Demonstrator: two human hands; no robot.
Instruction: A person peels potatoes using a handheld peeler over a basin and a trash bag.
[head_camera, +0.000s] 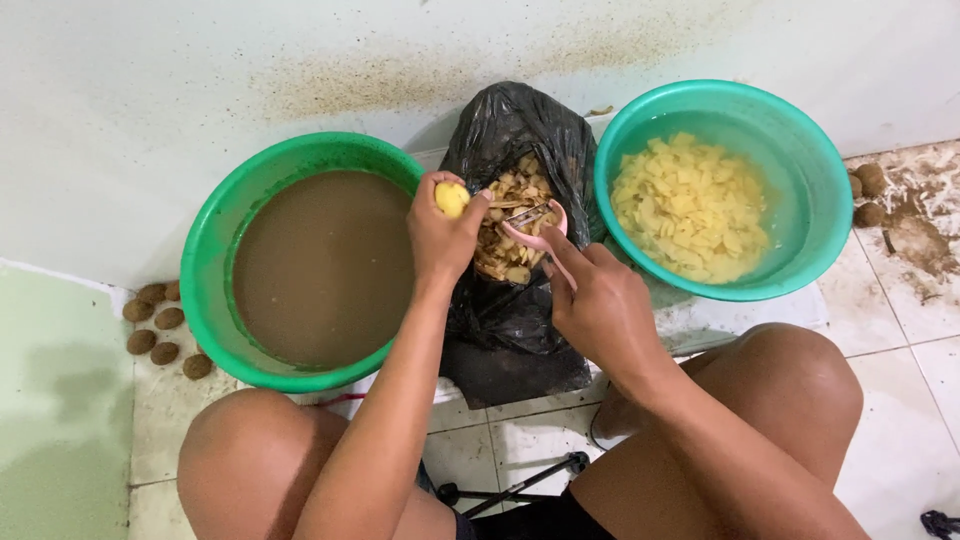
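At nine o'clock, a few unpeeled potatoes (158, 325) lie on the floor beside a green basin (215, 240) filled with muddy water (325, 265). Just right of it, the left hand (440, 235) is closed around a potato (451, 198), fingers pressed on its sides so that only the yellow, peeled top shows. It is held at twelve o'clock from the wrist, over the near edge of a black bag (510, 130) full of peels (515, 225). The right hand (600, 300) is wrapped around a pink peeler (538, 232), whose blade end points toward the potato and sits just beside the left fingertips.

At two o'clock a teal basin (800, 170) holds cut potato pieces (690, 205) in clear water, and more unpeeled potatoes (866, 192) lie past it by the wall at three o'clock.

The main risk, as I judge it, is the blade: the potato is small and wet, the holding fingers lie close to the peeler's path, and a slip could nick them. The potato could also squirt loose and drop into the peels or the dirty water. Peels flicked wide of the bag's mouth could land in the clean basin.
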